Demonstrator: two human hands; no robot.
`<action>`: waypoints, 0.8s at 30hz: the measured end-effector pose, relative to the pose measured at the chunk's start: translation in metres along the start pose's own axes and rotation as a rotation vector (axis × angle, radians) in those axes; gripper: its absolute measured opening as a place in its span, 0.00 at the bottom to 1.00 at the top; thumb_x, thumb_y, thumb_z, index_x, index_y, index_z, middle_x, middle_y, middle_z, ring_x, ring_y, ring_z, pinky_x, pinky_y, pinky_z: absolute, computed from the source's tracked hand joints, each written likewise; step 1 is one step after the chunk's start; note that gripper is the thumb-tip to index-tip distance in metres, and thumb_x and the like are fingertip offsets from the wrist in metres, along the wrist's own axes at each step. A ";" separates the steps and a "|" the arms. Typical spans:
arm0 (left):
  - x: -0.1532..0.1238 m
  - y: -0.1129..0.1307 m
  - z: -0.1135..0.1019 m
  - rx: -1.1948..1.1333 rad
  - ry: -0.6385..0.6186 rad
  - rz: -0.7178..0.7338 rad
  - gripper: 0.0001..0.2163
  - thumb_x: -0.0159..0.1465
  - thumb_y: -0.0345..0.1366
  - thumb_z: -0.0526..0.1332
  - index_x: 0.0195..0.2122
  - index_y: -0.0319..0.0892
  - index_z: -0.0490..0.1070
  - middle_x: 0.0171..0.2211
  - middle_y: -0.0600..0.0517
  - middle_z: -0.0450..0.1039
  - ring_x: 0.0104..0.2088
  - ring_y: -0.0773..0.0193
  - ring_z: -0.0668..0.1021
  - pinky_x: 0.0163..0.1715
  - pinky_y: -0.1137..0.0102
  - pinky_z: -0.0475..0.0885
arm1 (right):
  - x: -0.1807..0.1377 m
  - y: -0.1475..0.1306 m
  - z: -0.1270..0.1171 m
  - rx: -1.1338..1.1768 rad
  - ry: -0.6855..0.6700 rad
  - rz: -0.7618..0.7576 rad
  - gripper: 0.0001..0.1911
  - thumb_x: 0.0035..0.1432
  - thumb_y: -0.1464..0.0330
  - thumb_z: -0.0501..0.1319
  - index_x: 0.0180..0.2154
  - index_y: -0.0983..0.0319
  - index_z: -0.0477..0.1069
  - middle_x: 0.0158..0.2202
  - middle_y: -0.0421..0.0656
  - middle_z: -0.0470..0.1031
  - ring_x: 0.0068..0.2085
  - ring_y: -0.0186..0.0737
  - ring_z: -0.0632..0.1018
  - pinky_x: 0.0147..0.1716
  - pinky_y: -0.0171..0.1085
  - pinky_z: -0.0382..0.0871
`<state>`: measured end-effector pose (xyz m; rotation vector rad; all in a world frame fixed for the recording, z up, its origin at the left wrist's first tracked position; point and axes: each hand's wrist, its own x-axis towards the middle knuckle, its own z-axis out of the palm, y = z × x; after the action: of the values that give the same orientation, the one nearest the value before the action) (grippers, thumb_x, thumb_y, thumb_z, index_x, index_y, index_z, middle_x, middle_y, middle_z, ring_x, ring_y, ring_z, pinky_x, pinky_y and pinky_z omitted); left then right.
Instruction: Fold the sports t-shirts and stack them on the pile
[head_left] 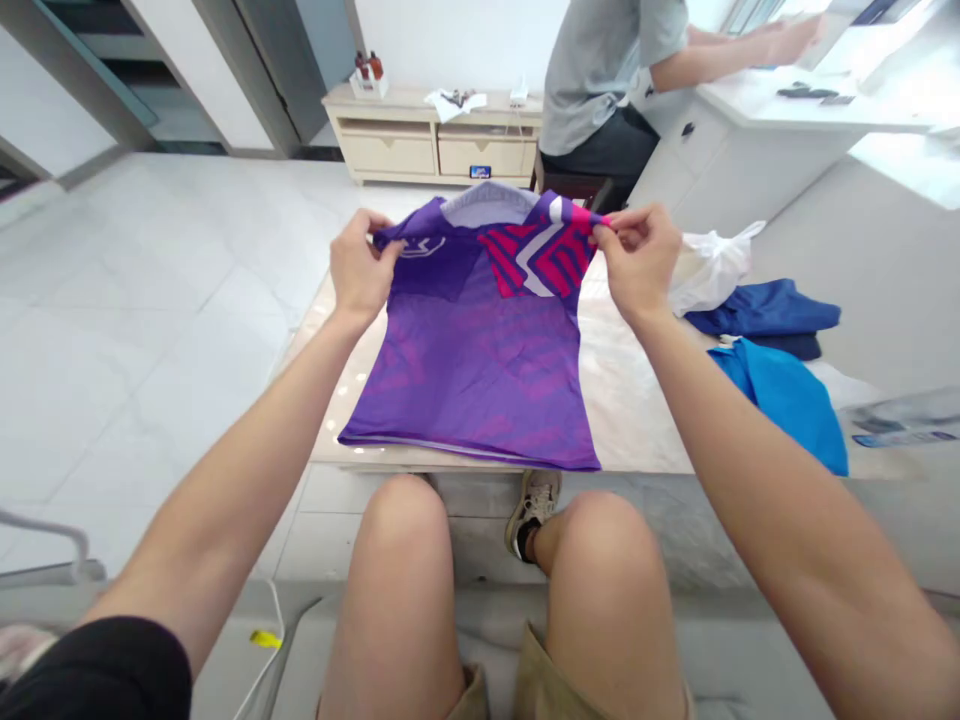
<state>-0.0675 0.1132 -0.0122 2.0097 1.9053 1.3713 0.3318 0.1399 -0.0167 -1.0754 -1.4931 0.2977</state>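
Plastic bag [711,270] sits crumpled at the right edge of the table [630,400]; you can't tell what's inside it. Your forearms reach forward above your knees, elbows spread wide. Your left hand [362,268] is nearly closed, pinching one shoulder of the jersey [480,340] between thumb and fingers. Your right hand [637,262] pinches the other shoulder the same way. The purple jersey lies flat on the table, collar away from you. Navy shirt [765,315] and blue shirt [787,400] lie beside the bag. A co-worker [607,90] sits farther off at a white desk [780,110].
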 end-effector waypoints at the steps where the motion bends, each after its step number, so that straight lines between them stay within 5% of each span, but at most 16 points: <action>1: -0.034 -0.004 -0.006 -0.006 -0.010 -0.036 0.15 0.71 0.34 0.66 0.58 0.38 0.75 0.53 0.48 0.82 0.39 0.65 0.80 0.47 0.68 0.76 | -0.033 -0.007 -0.009 -0.007 0.009 0.004 0.11 0.70 0.66 0.70 0.41 0.58 0.69 0.47 0.46 0.83 0.44 0.34 0.82 0.48 0.36 0.77; 3: -0.106 -0.018 -0.015 0.011 -0.044 -0.141 0.18 0.69 0.34 0.65 0.60 0.42 0.76 0.52 0.49 0.82 0.35 0.65 0.79 0.43 0.68 0.77 | -0.110 -0.015 -0.024 -0.059 0.052 0.086 0.08 0.69 0.65 0.69 0.40 0.58 0.71 0.44 0.46 0.83 0.43 0.38 0.83 0.45 0.39 0.78; 6: -0.188 -0.044 -0.022 0.126 -0.240 -0.230 0.17 0.64 0.26 0.59 0.49 0.43 0.82 0.47 0.49 0.83 0.43 0.59 0.83 0.49 0.67 0.78 | -0.212 -0.010 -0.039 -0.210 -0.247 0.255 0.06 0.68 0.64 0.65 0.37 0.58 0.73 0.47 0.49 0.83 0.50 0.47 0.82 0.50 0.45 0.78; 8: -0.209 -0.057 -0.026 0.227 -0.350 -0.240 0.21 0.60 0.23 0.56 0.47 0.44 0.84 0.48 0.48 0.83 0.48 0.56 0.83 0.55 0.66 0.77 | -0.248 -0.002 -0.047 -0.316 -0.396 0.296 0.04 0.67 0.66 0.64 0.37 0.58 0.76 0.49 0.51 0.82 0.53 0.51 0.81 0.55 0.48 0.76; 11: -0.206 -0.056 -0.040 0.382 -0.508 -0.260 0.20 0.62 0.24 0.58 0.49 0.46 0.84 0.52 0.48 0.84 0.51 0.54 0.83 0.56 0.63 0.77 | -0.258 -0.001 -0.060 -0.419 -0.548 0.294 0.05 0.67 0.68 0.63 0.38 0.58 0.79 0.47 0.52 0.81 0.54 0.54 0.79 0.60 0.51 0.73; 15: -0.218 -0.006 -0.073 0.446 -0.624 -0.236 0.11 0.70 0.34 0.61 0.47 0.46 0.83 0.52 0.45 0.84 0.54 0.49 0.82 0.58 0.59 0.77 | -0.255 -0.038 -0.084 -0.443 -0.603 0.345 0.10 0.69 0.65 0.61 0.43 0.59 0.82 0.49 0.53 0.82 0.53 0.55 0.80 0.61 0.53 0.73; 20: -0.304 0.098 -0.092 0.149 -0.664 -0.094 0.17 0.79 0.41 0.52 0.54 0.50 0.82 0.60 0.47 0.82 0.63 0.53 0.79 0.69 0.56 0.72 | -0.313 -0.140 -0.091 -0.152 -0.558 0.499 0.22 0.77 0.54 0.53 0.59 0.54 0.79 0.60 0.49 0.82 0.59 0.51 0.82 0.62 0.50 0.77; 24: -0.353 0.151 -0.092 0.438 -0.604 0.121 0.15 0.76 0.37 0.56 0.54 0.49 0.83 0.68 0.43 0.76 0.72 0.41 0.71 0.75 0.42 0.61 | -0.377 -0.211 -0.068 -0.273 -0.540 0.334 0.35 0.75 0.51 0.55 0.76 0.57 0.62 0.78 0.51 0.61 0.77 0.59 0.65 0.76 0.59 0.62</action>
<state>0.0479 -0.2613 -0.0616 2.3799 1.9046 0.2774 0.2460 -0.2825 -0.0923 -1.5516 -1.8620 0.6739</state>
